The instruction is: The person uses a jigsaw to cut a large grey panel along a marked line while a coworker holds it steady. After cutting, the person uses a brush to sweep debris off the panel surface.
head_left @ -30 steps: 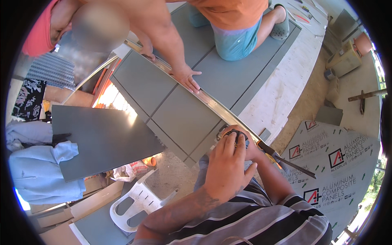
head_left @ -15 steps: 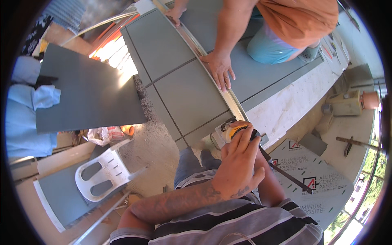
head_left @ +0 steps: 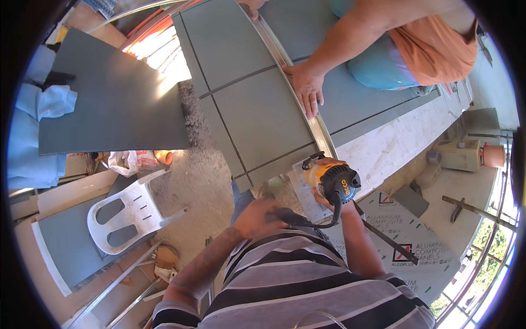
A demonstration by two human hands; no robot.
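My right hand (head_left: 322, 200) holds a yellow-and-black handheld router (head_left: 334, 178), with a clear base, at the near end of a long metal straightedge (head_left: 320, 131) lying on grey grooved panels (head_left: 252, 120). My left hand (head_left: 255, 218) is at waist level, lower left of the router, apparently closed on its black power cord (head_left: 304, 221); motion blurs the fingers. A co-worker's hand (head_left: 308, 90) presses on the straightedge farther along, and the other hand (head_left: 253, 8) rests near its far end.
The co-worker in orange (head_left: 433, 55) kneels on the panel. A loose grey panel (head_left: 115, 104) and blue cloths (head_left: 38, 153) are left, a white plastic chair (head_left: 141, 211) lower left. A printed panel (head_left: 438, 263), a yellow container (head_left: 457, 156) and metal bars (head_left: 480, 211) are right.
My left hand has left the top of the router and moved down-left toward my waist and the cord, uncovering the tool in my right hand. The view has shifted.
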